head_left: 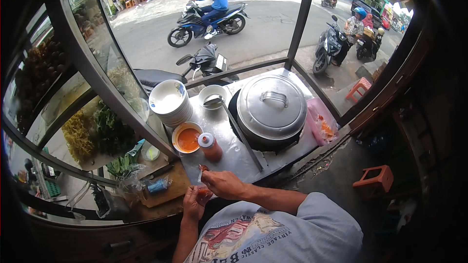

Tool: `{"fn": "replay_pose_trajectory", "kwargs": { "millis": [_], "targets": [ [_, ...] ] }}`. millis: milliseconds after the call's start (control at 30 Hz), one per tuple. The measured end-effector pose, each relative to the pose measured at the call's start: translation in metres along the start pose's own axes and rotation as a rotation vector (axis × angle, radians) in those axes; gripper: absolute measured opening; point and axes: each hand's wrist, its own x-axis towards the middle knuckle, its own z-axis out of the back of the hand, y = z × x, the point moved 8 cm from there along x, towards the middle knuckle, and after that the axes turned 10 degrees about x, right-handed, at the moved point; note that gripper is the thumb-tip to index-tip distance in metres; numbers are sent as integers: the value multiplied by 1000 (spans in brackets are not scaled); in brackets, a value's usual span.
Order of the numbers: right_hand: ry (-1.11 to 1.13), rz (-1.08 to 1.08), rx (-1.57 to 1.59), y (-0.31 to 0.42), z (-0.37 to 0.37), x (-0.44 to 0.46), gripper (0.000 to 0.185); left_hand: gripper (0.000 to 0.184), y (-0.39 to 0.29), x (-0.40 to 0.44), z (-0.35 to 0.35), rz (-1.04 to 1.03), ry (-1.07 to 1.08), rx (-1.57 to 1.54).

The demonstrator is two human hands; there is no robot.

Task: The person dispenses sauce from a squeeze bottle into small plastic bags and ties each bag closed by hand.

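Note:
In front of my chest, both hands are on a small clear plastic bag of red-orange sauce (203, 193). My left hand (193, 204) is closed around its lower, filled part. Higher up, my right hand (223, 185) is pinched on the bag's neck, and a reddish tip sticks out above the fingers. Just beyond stands a squeeze bottle of orange-red sauce (210, 148) with a pale cap. Beside it is a bowl of orange sauce (188, 138). The fingers partly hide the bag.
A large lidded pot (270, 104) stands on the metal counter (239, 163). A long ladle (242, 134) leans across a white bowl (210, 92). Stacked bowls (169, 98) are at left, a pink container with small sauce bags (322, 122) at right. A wooden board (168, 190) lies left.

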Motion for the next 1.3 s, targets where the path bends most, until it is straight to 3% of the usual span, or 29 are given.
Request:
{"fn": "replay_pose_trajectory", "kwargs": {
  "millis": [33,100,167,233,333,400,500,533,633,700,733,833,867,967,1167,1200,1300],
  "targets": [
    [26,-17,20,3,0,-2,24,19,2,-3,6,-10,-14,41],
    [92,-38,66,13,-5,0,23,34,-18,-15,6,-304,-88,461],
    [145,-17,88,15,-13,4,21,49,-35,-24,-14,-480,-42,813],
    [196,-14,110,15,-22,1,18,64,-46,-28,-45,-534,137,1084],
    [280,-68,119,14,-22,2,20,28,-29,-27,-60,-254,250,1058],
    [239,-8,97,17,-13,7,20,35,-12,-20,-54,-28,357,1038],
    [-14,60,117,10,24,10,24,41,-17,-26,-50,94,385,1084],
    [52,-182,17,7,36,12,29,44,-13,-24,-41,103,419,1053],
    [7,178,-193,44,41,7,32,44,1,-22,-18,277,458,966],
    [42,452,-303,73,15,-11,29,43,6,-13,-23,122,518,1013],
    [181,309,-294,41,-15,-22,27,42,7,-14,-27,46,546,1037],
    [413,-83,-236,0,-33,-29,22,39,1,-20,-33,256,502,957],
    [461,-206,-214,-7,-29,-30,22,37,4,-24,-32,293,510,758],
    [428,-67,103,-21,-42,-32,23,32,-1,-27,-18,198,307,510],
    [249,-19,-61,-22,-50,-41,22,21,2,-32,-7,164,-97,-210],
    [258,-11,-65,-21,-53,-45,23,24,6,-30,3,145,-149,-218],
    [291,-40,-58,-18,-60,-47,21,24,8,-27,20,-40,-169,347]
  ]
}}
